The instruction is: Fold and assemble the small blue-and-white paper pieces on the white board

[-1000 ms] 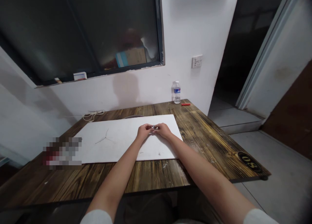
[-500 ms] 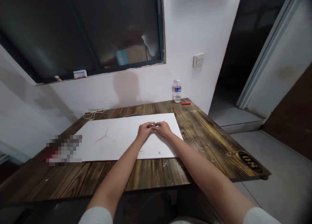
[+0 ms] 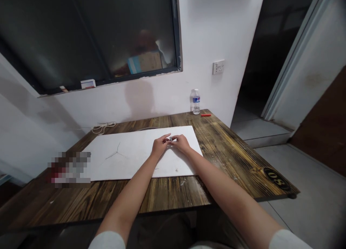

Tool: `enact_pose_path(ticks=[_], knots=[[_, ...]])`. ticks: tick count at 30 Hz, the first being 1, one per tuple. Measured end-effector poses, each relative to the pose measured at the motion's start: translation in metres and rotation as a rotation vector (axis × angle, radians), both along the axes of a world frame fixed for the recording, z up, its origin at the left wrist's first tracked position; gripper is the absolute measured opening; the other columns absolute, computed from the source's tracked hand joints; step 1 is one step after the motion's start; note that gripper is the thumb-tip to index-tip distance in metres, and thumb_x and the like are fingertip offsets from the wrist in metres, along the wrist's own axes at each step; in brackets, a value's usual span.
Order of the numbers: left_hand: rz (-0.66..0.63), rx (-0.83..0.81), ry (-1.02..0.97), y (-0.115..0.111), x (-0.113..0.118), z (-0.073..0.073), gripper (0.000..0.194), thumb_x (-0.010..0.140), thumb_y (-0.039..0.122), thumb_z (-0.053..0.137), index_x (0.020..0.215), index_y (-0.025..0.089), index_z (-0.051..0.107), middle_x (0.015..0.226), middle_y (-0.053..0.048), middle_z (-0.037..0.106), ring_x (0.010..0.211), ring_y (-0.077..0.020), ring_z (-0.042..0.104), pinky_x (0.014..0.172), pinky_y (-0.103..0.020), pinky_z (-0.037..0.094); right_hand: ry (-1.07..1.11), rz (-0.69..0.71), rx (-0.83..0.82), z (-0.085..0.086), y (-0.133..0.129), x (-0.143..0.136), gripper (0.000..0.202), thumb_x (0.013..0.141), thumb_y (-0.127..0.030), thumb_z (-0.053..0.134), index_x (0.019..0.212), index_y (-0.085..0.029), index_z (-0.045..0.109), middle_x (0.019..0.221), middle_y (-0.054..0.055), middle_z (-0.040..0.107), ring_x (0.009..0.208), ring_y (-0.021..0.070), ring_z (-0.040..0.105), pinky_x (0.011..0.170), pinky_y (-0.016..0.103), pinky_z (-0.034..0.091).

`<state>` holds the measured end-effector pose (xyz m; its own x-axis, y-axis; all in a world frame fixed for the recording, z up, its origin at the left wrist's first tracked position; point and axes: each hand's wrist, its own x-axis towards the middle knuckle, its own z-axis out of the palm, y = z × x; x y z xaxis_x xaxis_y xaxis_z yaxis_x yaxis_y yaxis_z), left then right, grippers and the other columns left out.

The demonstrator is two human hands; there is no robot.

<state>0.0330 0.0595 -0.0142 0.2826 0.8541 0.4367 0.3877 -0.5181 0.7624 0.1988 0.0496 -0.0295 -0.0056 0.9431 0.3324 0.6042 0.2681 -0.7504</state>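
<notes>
Both hands meet over the right half of a white board (image 3: 140, 151) that lies on the wooden table. My right hand (image 3: 181, 143) pinches a small dark metallic object (image 3: 171, 138), too small to name. My left hand (image 3: 160, 145) touches the same object from the other side, its thumb and a finger close to it and another finger raised. Thin dark lines in a Y shape (image 3: 117, 152) show on the board to the left of my hands.
On the wooden table (image 3: 227, 162), a water bottle (image 3: 196, 103) and a red pen-like item (image 3: 205, 115) stand and lie at the back right. A white cord (image 3: 102, 127) lies back left, a blurred patch (image 3: 70, 169) front left.
One finger of my left hand has lifted away from the small object. My right hand has stayed nearly where it was. The view has shifted slightly.
</notes>
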Motion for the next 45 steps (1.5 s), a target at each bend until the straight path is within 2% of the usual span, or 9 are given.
enact_pose_path(ticks=[5,9,14,16,20,25,33,39,45], knots=[[-0.014,-0.038,0.051,0.005,0.0,-0.004,0.03,0.072,0.015,0.07,0.1,0.024,0.079,0.094,-0.003,0.078,0.086,-0.0212,0.071,0.083,-0.033,0.054,-0.112,-0.04,-0.047,-0.001,0.0,0.0,0.024,0.076,-0.043,0.076,0.091,-0.025,0.079,0.09,0.006,0.075,0.099,0.0251,0.061,0.081,0.03,0.042],[0.028,-0.11,0.013,0.01,0.0,-0.006,0.03,0.071,0.015,0.072,0.099,0.022,0.079,0.093,-0.005,0.078,0.085,-0.0222,0.072,0.082,-0.034,0.054,-0.154,-0.026,-0.029,-0.001,0.001,0.0,0.02,0.075,-0.043,0.076,0.087,-0.026,0.079,0.093,0.005,0.075,0.099,0.0243,0.062,0.08,0.029,0.041],[-0.019,-0.116,-0.029,0.009,0.0,-0.006,0.028,0.069,0.018,0.074,0.097,0.021,0.079,0.092,-0.006,0.078,0.083,-0.0216,0.071,0.08,-0.034,0.053,-0.13,-0.036,-0.029,0.0,0.0,0.001,0.019,0.075,-0.04,0.076,0.084,-0.025,0.079,0.089,0.005,0.075,0.095,0.0232,0.063,0.078,0.028,0.041],[-0.023,-0.115,-0.082,0.008,0.0,-0.006,0.032,0.069,0.021,0.075,0.101,0.021,0.078,0.091,-0.006,0.077,0.082,-0.0205,0.07,0.079,-0.033,0.053,-0.046,-0.018,-0.031,0.0,0.0,0.001,0.019,0.077,-0.039,0.075,0.087,-0.024,0.079,0.086,0.004,0.076,0.088,0.0213,0.064,0.075,0.027,0.042],[0.018,-0.195,-0.218,0.009,0.002,-0.005,0.057,0.067,0.027,0.079,0.122,0.019,0.069,0.083,-0.005,0.075,0.075,-0.0177,0.067,0.072,-0.032,0.053,0.118,0.062,-0.007,0.001,0.001,0.001,0.021,0.08,-0.037,0.071,0.091,-0.021,0.079,0.084,0.003,0.076,0.073,0.0178,0.063,0.069,0.026,0.043],[0.026,-0.3,-0.28,0.011,0.001,-0.005,0.057,0.06,0.032,0.084,0.114,0.017,0.073,0.087,-0.007,0.074,0.072,-0.0169,0.065,0.064,-0.03,0.052,0.113,0.135,0.071,0.002,0.003,0.0,0.018,0.082,-0.032,0.069,0.094,-0.024,0.08,0.089,0.003,0.076,0.08,0.0192,0.064,0.075,0.027,0.045],[0.038,-0.279,-0.205,0.009,0.002,0.0,0.046,0.055,0.037,0.086,0.097,0.018,0.078,0.082,-0.008,0.074,0.07,-0.0189,0.063,0.062,-0.031,0.052,0.057,0.166,0.06,0.006,0.0,0.0,0.02,0.084,-0.033,0.068,0.098,-0.024,0.079,0.094,0.005,0.076,0.083,0.0198,0.064,0.079,0.029,0.045],[0.025,-0.208,-0.21,0.007,0.001,0.001,0.039,0.059,0.042,0.081,0.089,0.018,0.077,0.105,-0.01,0.07,0.076,-0.0178,0.063,0.055,-0.025,0.048,0.07,0.14,0.037,0.003,0.002,-0.001,0.022,0.082,-0.03,0.07,0.101,-0.023,0.078,0.093,0.004,0.076,0.079,0.0183,0.063,0.075,0.028,0.046],[0.021,-0.212,-0.234,0.006,0.001,0.003,0.039,0.061,0.043,0.081,0.09,0.018,0.076,0.106,-0.01,0.071,0.08,-0.0185,0.064,0.062,-0.026,0.05,0.172,0.146,-0.022,0.002,0.004,-0.002,0.025,0.081,-0.035,0.071,0.099,-0.019,0.078,0.087,0.006,0.075,0.073,0.0173,0.062,0.072,0.029,0.049]])
